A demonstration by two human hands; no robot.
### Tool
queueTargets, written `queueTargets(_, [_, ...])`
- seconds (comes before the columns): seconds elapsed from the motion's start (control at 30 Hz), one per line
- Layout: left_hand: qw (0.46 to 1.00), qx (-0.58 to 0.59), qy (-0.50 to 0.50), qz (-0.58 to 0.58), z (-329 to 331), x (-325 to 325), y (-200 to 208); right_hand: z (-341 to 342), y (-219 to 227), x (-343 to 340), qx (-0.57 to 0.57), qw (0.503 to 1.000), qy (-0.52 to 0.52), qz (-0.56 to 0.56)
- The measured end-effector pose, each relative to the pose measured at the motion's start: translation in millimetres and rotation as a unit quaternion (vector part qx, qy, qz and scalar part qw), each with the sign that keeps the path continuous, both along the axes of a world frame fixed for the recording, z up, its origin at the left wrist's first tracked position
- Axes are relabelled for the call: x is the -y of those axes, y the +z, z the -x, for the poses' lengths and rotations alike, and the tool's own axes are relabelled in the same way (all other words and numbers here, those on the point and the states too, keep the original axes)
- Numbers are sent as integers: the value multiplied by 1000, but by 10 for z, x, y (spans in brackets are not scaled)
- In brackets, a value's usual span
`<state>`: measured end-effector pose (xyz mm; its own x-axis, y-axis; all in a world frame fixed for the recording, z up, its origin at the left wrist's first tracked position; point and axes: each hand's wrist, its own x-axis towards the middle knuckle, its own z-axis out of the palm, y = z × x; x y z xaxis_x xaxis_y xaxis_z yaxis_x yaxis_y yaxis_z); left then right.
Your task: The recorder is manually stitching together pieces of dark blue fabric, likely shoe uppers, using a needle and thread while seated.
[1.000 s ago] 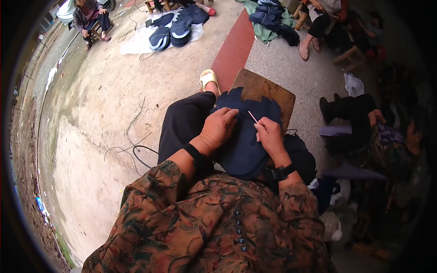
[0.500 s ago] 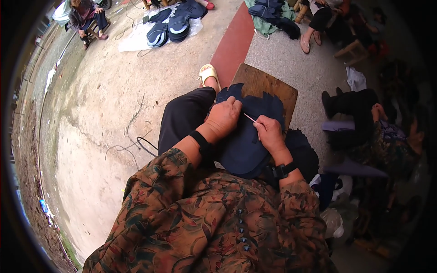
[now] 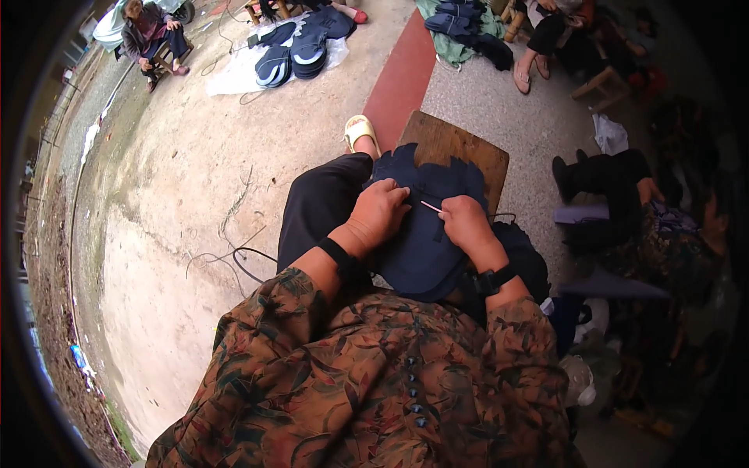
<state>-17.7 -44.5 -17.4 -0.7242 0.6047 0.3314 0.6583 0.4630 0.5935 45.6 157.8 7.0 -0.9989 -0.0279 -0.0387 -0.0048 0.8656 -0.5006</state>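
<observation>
A dark navy fabric piece [image 3: 425,242] with a scalloped far edge lies across my lap. My left hand [image 3: 380,216] presses down on its left part, fingers curled over the cloth. My right hand [image 3: 464,222] rests on the cloth beside it and pinches a thin light needle-like tool [image 3: 431,207] that points toward my left hand. The two hands are a few centimetres apart. Each wrist carries a black band. A wooden board [image 3: 456,148] lies under the far end of the fabric.
A cream sandal [image 3: 360,131] shows on my foot past the knee. Dark cables [image 3: 234,257] trail on the concrete at left. A stack of navy fabric pieces [image 3: 300,48] lies on white sheeting far ahead, beside a seated person [image 3: 152,31]. Another person [image 3: 640,203] sits at right.
My hands have shifted slightly on the cloth; the right hand with the thin tool sits a little closer to the left hand. The view has tilted slightly.
</observation>
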Motion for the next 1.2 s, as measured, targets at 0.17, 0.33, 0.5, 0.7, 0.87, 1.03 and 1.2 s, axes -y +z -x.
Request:
queueTargets(0.17, [999, 23, -34, -20, 105, 24, -50, 144, 7, 7, 7, 999, 36, -30])
queueTargets(0.33, [998, 23, -37, -42, 120, 33, -76, 268, 3, 230, -28, 998, 63, -2])
queueTargets(0.5, [998, -10, -35, -44, 123, 11, -31, -105, 120, 336, -208, 970, 65, -107])
queueTargets(0.7, [984, -120, -93, 97, 160, -58, 68, -428, -26, 477, -177, 973, 130, -66])
queueTargets(0.87, [968, -135, -109, 180, 172, -29, 137, -440, -123, 483, -158, 980, 87, -80])
queueTargets(1.03, [955, -162, -154, 193, 135, -84, 193, -428, -138, 461, -128, 984, 92, -84])
queueTargets(1.2, [949, -148, -186, 207, 287, -67, 251, -413, -120, 466, -140, 980, 102, -93])
